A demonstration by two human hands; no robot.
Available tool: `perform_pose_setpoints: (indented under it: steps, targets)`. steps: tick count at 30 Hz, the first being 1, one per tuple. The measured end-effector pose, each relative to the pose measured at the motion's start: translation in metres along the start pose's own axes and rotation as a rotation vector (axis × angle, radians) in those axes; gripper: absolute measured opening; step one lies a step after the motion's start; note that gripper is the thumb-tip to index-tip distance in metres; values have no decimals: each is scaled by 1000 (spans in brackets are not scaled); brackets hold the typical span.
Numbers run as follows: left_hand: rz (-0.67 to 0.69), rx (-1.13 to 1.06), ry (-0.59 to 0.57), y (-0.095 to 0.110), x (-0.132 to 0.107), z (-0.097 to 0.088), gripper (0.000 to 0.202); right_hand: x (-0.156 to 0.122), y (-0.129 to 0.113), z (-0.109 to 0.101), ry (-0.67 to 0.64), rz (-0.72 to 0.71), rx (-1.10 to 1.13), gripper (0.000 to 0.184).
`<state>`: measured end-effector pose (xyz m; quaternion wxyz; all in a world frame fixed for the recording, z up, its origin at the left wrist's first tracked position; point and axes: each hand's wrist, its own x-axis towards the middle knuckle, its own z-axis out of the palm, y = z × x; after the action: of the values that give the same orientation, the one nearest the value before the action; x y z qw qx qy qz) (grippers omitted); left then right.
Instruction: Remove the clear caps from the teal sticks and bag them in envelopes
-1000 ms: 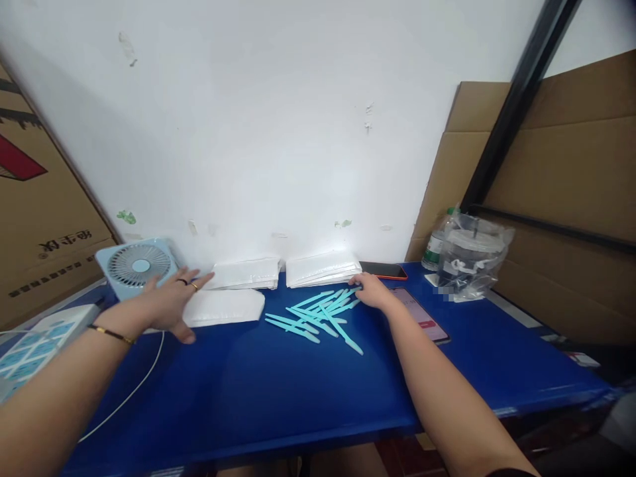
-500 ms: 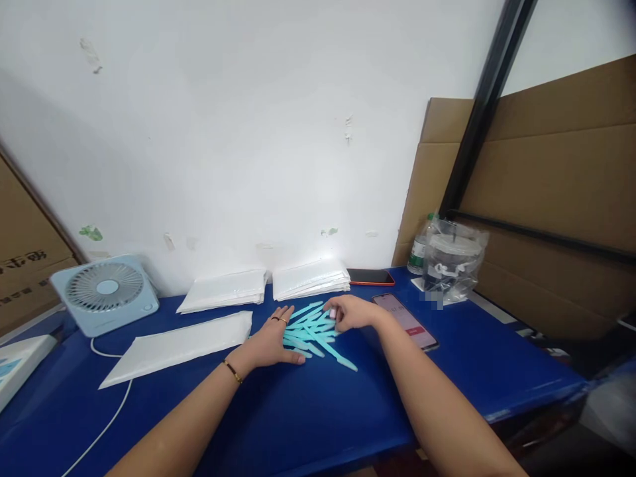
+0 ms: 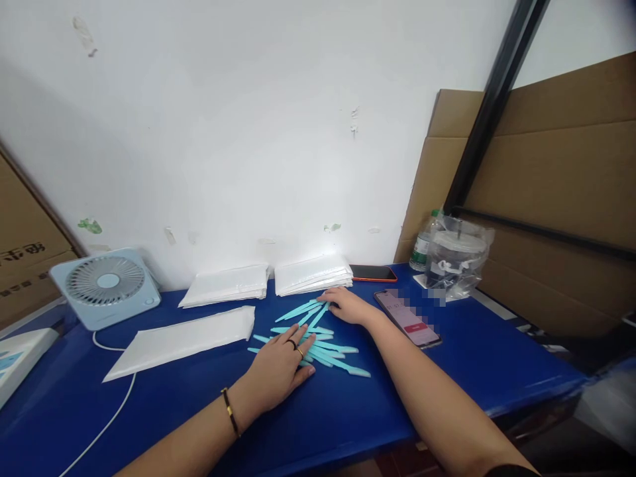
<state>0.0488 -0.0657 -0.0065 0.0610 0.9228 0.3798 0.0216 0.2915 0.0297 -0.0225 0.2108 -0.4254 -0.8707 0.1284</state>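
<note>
Several slim turquoise eyebrow razors (image 3: 338,346) with paler ends lie in a loose, crossing heap on the blue table. My left hand (image 3: 281,371) rests palm down over the left part of the heap. Its fingers are apart and cover the middles of some razors. At the far side of the heap, my right hand (image 3: 345,307) has its fingers bent together on the upper ends of a few razors, which meet at its fingertips. The underside of this grip is hidden.
A flat white packet (image 3: 183,341) lies left of the heap. Behind stand two stacks of white packets (image 3: 226,285). A blue fan (image 3: 106,285) with a white cable is at left. Right are a phone (image 3: 405,318), another phone (image 3: 375,273), a bottle (image 3: 421,248) and a bagged container (image 3: 457,258).
My left hand has slid slightly toward me. My right hand has reached farther back and flattened somewhat. The razors are spread wider, some apart at the far side.
</note>
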Motion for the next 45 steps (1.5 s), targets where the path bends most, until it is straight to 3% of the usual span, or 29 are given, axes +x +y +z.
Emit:
perform_pose_setpoints:
  steps: [5,7,11,13,16,19,23,26,29,32,35,40,42,45]
  targets:
    - [-90,38,72,12,-10,0,62,-5,-18,-12,-111,-9,132,32]
    - [-103,31,95,5,-10,-2,81,-7,-19,-17,-107,27,160,35]
    - [-149,22,70,-22,4,-2,112,-4,-15,-11,37,93,139,43]
    - [-153,-3,38,-31,16,1,114,-1,-14,-4,17,124,176,45]
    - [-108,-59,-36,-36,30,4,112,4,-20,-1,-165,147,288,41]
    - [-77,-95,-19,-35,32,3,98,2,-31,-9,-253,166,338,42]
    - [-195,-100,81,-45,22,-2,71,-30,-53,-22,-100,290,162,56]
    - [-223,-117,49,-58,16,-4,68,-75,-71,-26,5,257,17,58]
    - [-184,-134,-8,-66,14,-5,69,-117,-84,-29,-31,270,15,38]
    - [-176,-109,-8,-65,14,-4,74,-134,-94,-27,-87,191,77,23]
    - [-191,-93,6,-62,15,-2,75,-124,-106,-13,-105,65,92,23]
    - [-182,-83,66,-63,14,2,70,-75,-116,10,-29,-10,-69,22]
    - [-168,-88,114,-64,16,0,62,-51,-107,4,21,-24,-55,21]
    - [-196,-98,179,-67,24,-9,45,-15,-78,-11,133,98,-50,15]
